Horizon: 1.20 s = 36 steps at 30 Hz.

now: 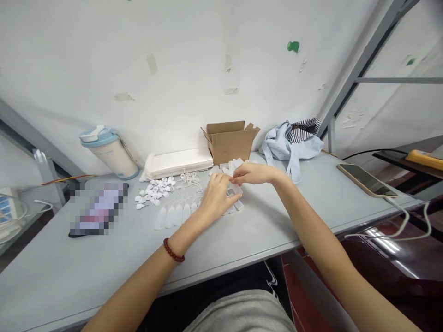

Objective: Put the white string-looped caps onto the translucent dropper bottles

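Note:
My left hand [217,197], with a dark red bead bracelet [173,250] on the wrist, lies palm down over a pile of translucent white plastic pieces [238,204]. Its thumb stands apart from the fingers. Close against its fingertips is my right hand [252,174], its fingers curled together in a pinch; whatever is between them is hidden. To the left, a row of flat, round-ended translucent pieces [178,215] with thin strings lies on the grey table [263,226]. Behind the row are a heap of small white pieces [155,190] and a tangle of white string [189,180].
An opened cardboard box [231,145] stands against the wall, beside a stack of white sheets [178,163]. A blue-lidded tumbler [112,154] and a blurred-out lilac item [100,210] are at left. At right are a light blue cloth bag [289,147] and a cabled phone [367,180].

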Each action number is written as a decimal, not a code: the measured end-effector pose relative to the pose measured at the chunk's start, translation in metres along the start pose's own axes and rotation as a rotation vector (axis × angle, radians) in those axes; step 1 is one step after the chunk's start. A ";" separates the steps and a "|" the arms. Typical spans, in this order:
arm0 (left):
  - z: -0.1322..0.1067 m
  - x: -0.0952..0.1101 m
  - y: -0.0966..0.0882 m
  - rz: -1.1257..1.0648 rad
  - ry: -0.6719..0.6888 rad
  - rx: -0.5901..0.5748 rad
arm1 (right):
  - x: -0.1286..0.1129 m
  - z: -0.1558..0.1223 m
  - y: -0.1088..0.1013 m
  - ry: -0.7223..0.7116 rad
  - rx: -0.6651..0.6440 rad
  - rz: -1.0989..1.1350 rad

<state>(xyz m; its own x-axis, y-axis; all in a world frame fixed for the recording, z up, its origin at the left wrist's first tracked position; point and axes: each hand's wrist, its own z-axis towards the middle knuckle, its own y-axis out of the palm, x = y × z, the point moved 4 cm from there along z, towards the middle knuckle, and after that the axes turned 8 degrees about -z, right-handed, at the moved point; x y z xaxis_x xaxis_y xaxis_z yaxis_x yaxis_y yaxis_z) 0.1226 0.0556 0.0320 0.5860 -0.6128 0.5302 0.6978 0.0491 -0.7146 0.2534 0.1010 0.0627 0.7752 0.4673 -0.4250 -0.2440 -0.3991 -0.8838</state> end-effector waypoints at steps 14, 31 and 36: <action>-0.010 0.009 0.024 0.005 -0.098 -0.180 | 0.002 0.003 0.013 0.105 -0.266 -0.229; -0.013 0.011 0.021 0.067 -0.076 -0.276 | 0.004 0.007 0.018 0.112 -0.309 -0.257; -0.014 0.010 0.020 0.055 -0.063 -0.276 | 0.006 0.007 0.018 0.120 -0.310 -0.227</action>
<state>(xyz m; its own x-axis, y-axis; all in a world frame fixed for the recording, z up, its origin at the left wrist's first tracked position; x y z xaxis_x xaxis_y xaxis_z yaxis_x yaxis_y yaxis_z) 0.1361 0.0394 0.0162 0.6503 -0.5644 0.5085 0.5309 -0.1412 -0.8356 0.2492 0.1021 0.0431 0.8561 0.4830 -0.1841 0.1144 -0.5243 -0.8438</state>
